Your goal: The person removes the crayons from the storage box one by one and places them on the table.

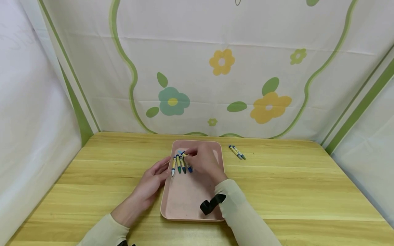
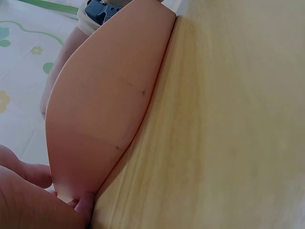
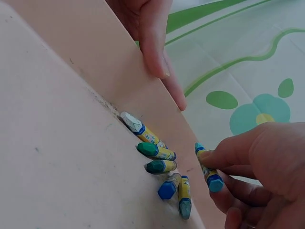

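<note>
Head view shows four crayons (image 1: 181,164) lying in the pink tray (image 1: 184,201), the right hand (image 1: 204,162) pinching a fifth crayon (image 3: 208,168) over them, the left hand (image 1: 153,182) resting straight-fingered against the tray's left rim, and two crayons (image 1: 237,152) remaining on the surface (image 1: 292,191) to the right, so I judge the collecting well along but unfinished.

tray (image 1: 184,201): pink | crayons (image 1: 181,164): blue, green | table (image 1: 292,191): light wood | backdrop (image 1: 246,51): floral

On the tray (image 1: 184,201), the near half lies bare, so a hand could pass there from the desk's (image 1: 307,191) near edge. The far left corner is crowded: a row of crayons (image 1: 181,164) lies against the left rim, with the right hand (image 1: 203,162) over them and the left hand (image 1: 152,182) on that rim. Two crayons (image 1: 237,152) lie near the desk's far edge, right of the tray.
</note>
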Demonstrator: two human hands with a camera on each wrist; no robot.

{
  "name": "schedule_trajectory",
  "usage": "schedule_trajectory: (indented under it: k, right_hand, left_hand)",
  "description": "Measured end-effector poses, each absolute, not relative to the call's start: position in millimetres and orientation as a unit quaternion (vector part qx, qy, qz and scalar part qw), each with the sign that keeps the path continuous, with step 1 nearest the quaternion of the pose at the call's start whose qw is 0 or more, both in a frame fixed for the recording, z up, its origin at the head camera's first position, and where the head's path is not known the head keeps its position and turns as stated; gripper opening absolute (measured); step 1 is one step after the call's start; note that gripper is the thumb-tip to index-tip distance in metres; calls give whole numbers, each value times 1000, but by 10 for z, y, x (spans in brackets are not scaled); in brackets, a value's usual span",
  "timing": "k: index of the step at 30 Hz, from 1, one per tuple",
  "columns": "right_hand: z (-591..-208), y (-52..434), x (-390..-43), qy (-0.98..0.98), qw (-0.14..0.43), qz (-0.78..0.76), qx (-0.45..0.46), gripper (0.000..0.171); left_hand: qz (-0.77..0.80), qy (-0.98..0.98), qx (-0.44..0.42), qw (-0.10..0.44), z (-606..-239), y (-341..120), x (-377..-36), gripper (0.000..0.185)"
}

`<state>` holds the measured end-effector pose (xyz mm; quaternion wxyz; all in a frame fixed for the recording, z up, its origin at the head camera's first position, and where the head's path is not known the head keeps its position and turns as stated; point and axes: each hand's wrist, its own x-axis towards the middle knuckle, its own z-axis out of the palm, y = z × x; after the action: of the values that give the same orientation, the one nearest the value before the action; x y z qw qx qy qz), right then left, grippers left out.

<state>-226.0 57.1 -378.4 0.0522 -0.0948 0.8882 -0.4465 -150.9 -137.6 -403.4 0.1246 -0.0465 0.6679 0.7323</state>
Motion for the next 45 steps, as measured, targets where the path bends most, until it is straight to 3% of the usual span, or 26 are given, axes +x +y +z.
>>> schedule_trajectory:
  k: [17, 26, 45]
  right_hand:
    - [-3681, 638, -2238, 884, 47, -455, -90, 23]
    - [-3562, 623, -2227, 934, -27, -347, -80, 18]
    - [-3486, 759, -2286, 880, -21, -460, -112, 15]
  left_hand:
    - [729, 672, -45, 122, -4024, -1367, -1506, 56]
    - [729, 671, -50, 124, -4024, -1373, -1499, 56]
    - [730, 669, -53, 125, -4024, -1374, -1499, 56]
